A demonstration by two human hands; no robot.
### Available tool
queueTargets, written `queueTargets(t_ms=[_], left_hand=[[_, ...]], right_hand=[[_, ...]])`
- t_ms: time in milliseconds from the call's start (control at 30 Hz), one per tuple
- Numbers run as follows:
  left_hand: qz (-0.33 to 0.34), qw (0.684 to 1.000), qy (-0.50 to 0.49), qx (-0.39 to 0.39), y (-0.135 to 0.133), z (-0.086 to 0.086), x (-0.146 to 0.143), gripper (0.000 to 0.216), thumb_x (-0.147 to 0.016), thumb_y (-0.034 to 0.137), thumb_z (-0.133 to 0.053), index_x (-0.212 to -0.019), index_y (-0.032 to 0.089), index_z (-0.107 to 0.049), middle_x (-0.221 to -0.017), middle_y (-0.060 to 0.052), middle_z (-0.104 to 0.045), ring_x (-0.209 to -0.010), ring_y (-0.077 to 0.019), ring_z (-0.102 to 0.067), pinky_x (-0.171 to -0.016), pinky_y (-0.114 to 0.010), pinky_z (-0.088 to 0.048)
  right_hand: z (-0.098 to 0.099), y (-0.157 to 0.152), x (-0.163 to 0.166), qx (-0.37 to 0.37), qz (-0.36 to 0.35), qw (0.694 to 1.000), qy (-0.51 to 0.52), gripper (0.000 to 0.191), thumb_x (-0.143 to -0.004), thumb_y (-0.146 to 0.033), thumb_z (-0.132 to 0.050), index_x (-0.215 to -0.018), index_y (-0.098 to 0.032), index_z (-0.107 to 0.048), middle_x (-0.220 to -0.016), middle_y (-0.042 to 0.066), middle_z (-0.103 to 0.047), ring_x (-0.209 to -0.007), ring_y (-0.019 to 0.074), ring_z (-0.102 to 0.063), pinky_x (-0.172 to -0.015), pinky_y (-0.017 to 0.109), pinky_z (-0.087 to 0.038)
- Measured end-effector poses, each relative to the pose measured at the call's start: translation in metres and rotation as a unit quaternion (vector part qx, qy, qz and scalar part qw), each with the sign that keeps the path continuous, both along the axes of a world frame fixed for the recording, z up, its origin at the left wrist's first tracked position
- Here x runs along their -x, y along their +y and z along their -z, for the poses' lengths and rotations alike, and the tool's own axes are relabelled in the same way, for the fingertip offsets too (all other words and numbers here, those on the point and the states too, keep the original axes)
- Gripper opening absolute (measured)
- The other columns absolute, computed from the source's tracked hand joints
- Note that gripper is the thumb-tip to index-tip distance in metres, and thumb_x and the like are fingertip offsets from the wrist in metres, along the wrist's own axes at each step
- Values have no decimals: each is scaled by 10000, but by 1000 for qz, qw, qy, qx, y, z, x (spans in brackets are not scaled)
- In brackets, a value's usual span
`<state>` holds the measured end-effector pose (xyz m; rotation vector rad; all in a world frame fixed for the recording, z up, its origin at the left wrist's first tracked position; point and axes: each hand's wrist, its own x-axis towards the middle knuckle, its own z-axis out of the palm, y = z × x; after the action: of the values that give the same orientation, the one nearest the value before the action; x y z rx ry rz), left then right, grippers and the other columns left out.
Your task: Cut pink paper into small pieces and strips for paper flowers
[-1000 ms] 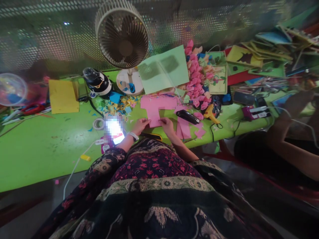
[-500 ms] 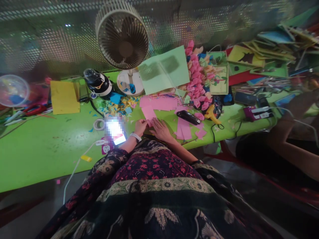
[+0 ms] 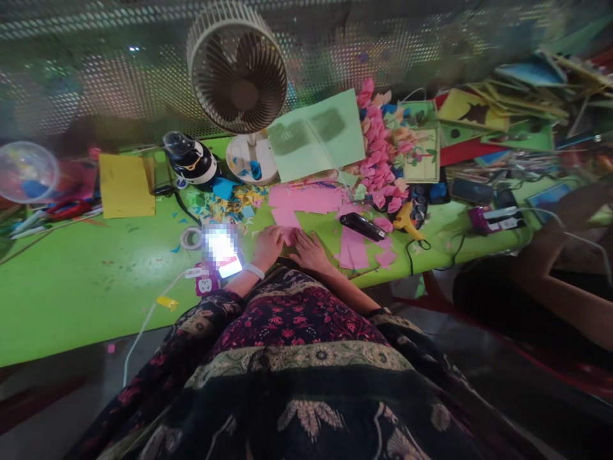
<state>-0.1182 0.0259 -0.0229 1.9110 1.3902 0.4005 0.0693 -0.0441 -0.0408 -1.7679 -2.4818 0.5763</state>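
A narrow strip of pink paper point(image 3: 286, 218) lies on the green table in front of me, its near end between my two hands. My left hand point(image 3: 268, 246), with a pale band at its wrist, curls its fingers onto the strip's left edge. Resting flat from the other side, my right hand point(image 3: 310, 251) has its fingers stretched out over the strip's right edge. A larger pink sheet point(image 3: 306, 198) sits just beyond the strip. A black stapler point(image 3: 363, 226) and more pink pieces point(image 3: 353, 248) are right of my right hand.
A lit phone point(image 3: 223, 250), a tape roll point(image 3: 191, 238) and a purple power socket point(image 3: 207, 283) are at left. Behind stand a fan point(image 3: 239, 76) and a dark bottle point(image 3: 190, 160). Pink paper petals point(image 3: 378, 156) heap up beyond the stapler. Another person's arm point(image 3: 550, 255) is at right.
My left hand has moved slightly forward along the strip, from a pinch at its edge to a flatter curl over it. My right hand has barely shifted.
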Motion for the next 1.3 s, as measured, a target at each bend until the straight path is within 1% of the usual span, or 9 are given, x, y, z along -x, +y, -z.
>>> queueTargets(t_ms=[67, 100, 167, 233, 500, 767, 1033, 1167, 1300], left_hand=[[146, 987, 49, -43, -10, 2, 3, 514, -1051, 386, -465, -1498, 159, -578, -1594, -153, -539, -1512, -282, -459, -1278, -450, -301], [194, 977, 68, -51, -15, 4, 4, 589, -1057, 437, -447, -1559, 135, -510, -1650, -162, -464, -1559, -286, -393, -1304, -460, -249], [245, 963, 99, -54, -23, 10, 5, 749, -1046, 546, -438, -1628, 77, -390, -1703, -201, -348, -1606, -308, -300, -1327, -487, -173], [265, 955, 117, -56, -27, 15, 7, 862, -1027, 625, -430, -1650, 39, -324, -1720, -229, -282, -1624, -323, -244, -1335, -499, -120], [301, 942, 130, -73, -24, 15, 13, 1010, -966, 755, -477, -1652, 31, -319, -1737, -251, -197, -1640, -348, -171, -1335, -495, -67], [308, 939, 127, -91, -24, 21, 12, 947, -904, 727, -635, -1652, 200, -391, -1760, -209, -151, -1637, -399, -148, -1313, -583, -128], [301, 939, 140, -87, -27, 19, 9, 1022, -902, 758, -602, -1682, 166, -308, -1751, -240, -165, -1636, -414, -137, -1306, -606, -89], [302, 939, 139, -85, -25, 18, 10, 995, -924, 740, -585, -1662, 118, -345, -1740, -260, -175, -1631, -407, -169, -1310, -588, -109], [307, 939, 134, -79, -21, 15, 12, 989, -911, 751, -599, -1656, 142, -368, -1743, -246, -185, -1629, -403, -184, -1307, -588, -129]], right_hand=[[0, -1, 0, 0, -1, 1000, -4, 666, -1060, -426, -437, -1613, -55, -418, -1683, 220, -359, -1588, 325, -328, -1314, 599, -168], [0, -1, 0, -2, -3, 1000, -4, 662, -1058, -408, -432, -1618, -57, -410, -1684, 219, -357, -1591, 322, -324, -1316, 592, -162], [-1, -1, 0, -8, -5, 1000, -3, 674, -1056, -404, -427, -1635, -61, -382, -1688, 217, -352, -1593, 319, -317, -1318, 580, -163], [-1, -1, 0, -13, -4, 1000, -2, 708, -1058, -442, -426, -1651, -63, -346, -1694, 217, -341, -1596, 320, -310, -1316, 573, -176], [1, -7, -11, -1, -7, 1000, 3, 733, -1066, -498, -405, -1628, -29, -373, -1688, 235, -344, -1596, 325, -307, -1314, 581, -164], [1, -22, -20, -14, 28, 999, -8, 757, -1049, -542, -441, -1595, -19, -432, -1667, 259, -376, -1570, 358, -352, -1304, 607, -181], [-6, -25, -11, -13, 37, 999, -14, 752, -1047, -566, -439, -1601, -57, -443, -1685, 226, -363, -1580, 352, -332, -1305, 592, -199], [-8, -29, -10, -12, 42, 999, -13, 755, -1043, -563, -444, -1620, -76, -419, -1678, 215, -387, -1562, 351, -363, -1294, 570, -244], [-15, -29, -7, -8, 31, 999, -13, 662, -1050, -496, -482, -1547, -61, -519, -1629, 231, -464, -1508, 357, -427, -1268, 530, -298]])
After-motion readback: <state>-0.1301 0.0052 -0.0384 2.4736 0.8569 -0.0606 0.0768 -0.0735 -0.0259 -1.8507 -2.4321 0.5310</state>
